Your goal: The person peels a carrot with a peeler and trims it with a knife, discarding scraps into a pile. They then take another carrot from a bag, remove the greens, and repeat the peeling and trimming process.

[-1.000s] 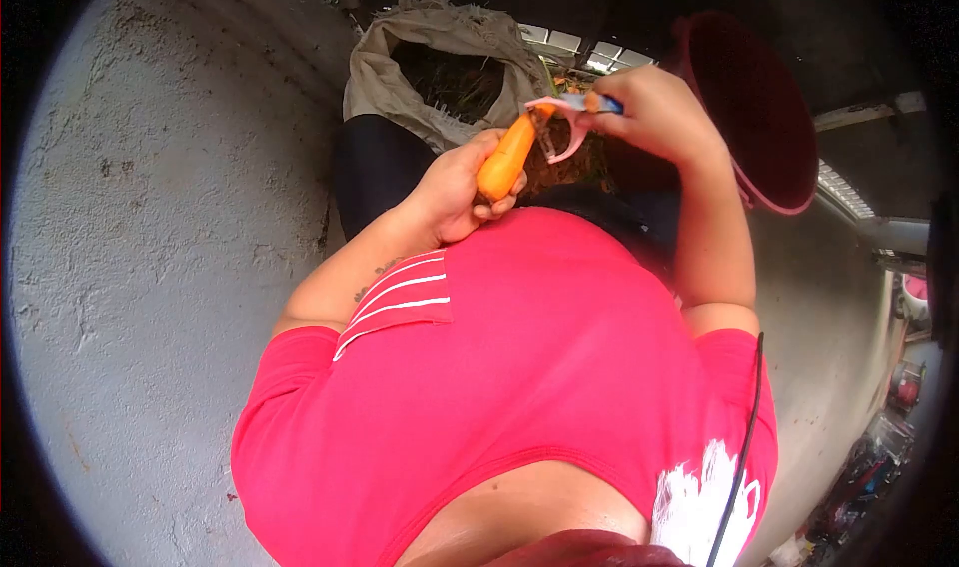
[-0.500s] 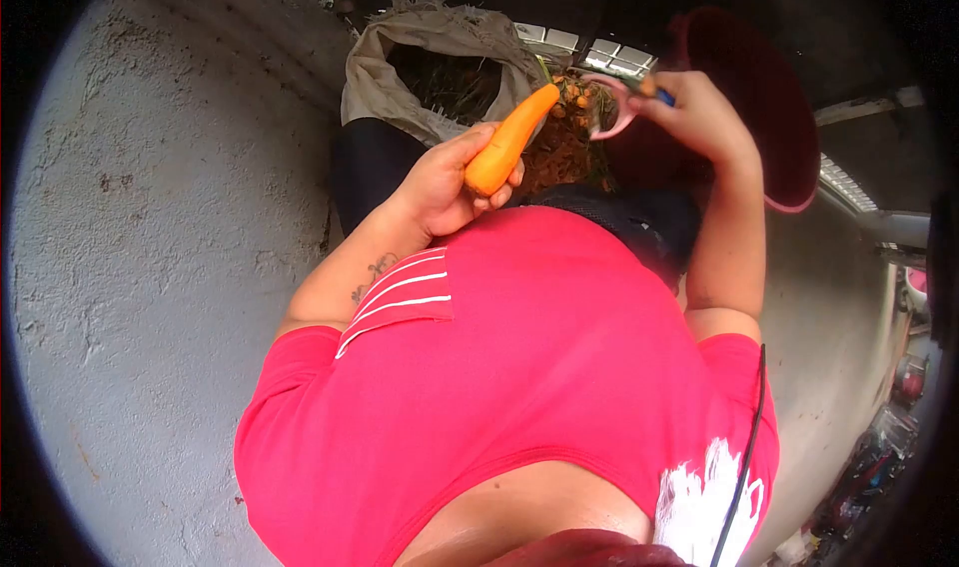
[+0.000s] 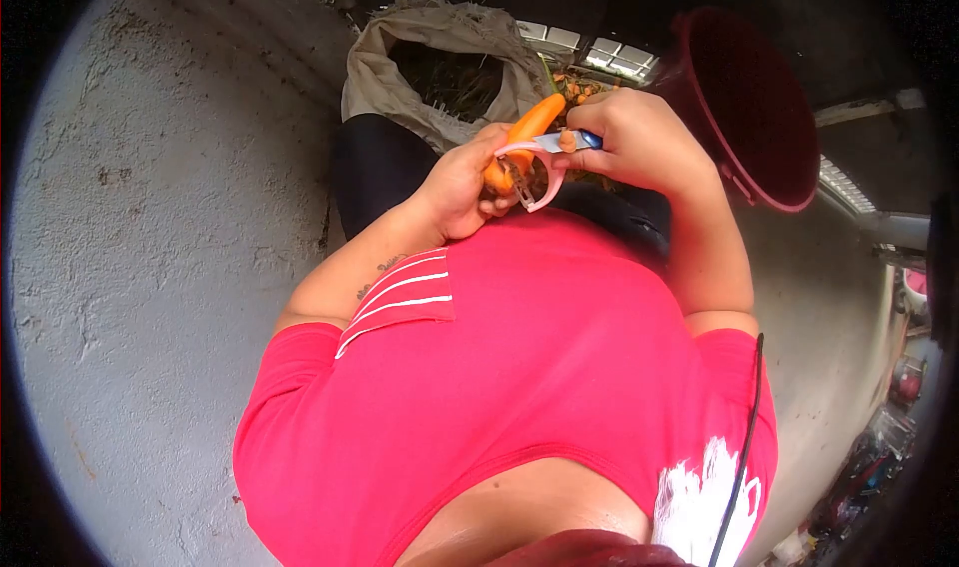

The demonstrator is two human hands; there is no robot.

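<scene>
Holding carrot (image 3: 532,124) in left hand (image 3: 458,185) grip, tip angled up-right, right hand (image 3: 631,139) clenching peeler (image 3: 545,144)

Soft even daylight, strong fisheye warp, black vignette at corners, dim upper background, edges slightly blurred

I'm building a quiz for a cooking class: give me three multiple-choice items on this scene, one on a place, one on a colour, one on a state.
1. Where is the bucket?
A. right of the hands
B. left of them
C. between them

2. What colour is the peeler frame?
A. green
B. pink
C. black

3. The carrot is
A. lying loose
B. in the bucket
C. gripped in the left hand

Answers:
1 A: the bucket stands beyond the right hand.
2 B: the frame is pink and the handle blue.
3 C: the left fingers wrap the carrot's lower end, with the peeler against it.
</scene>
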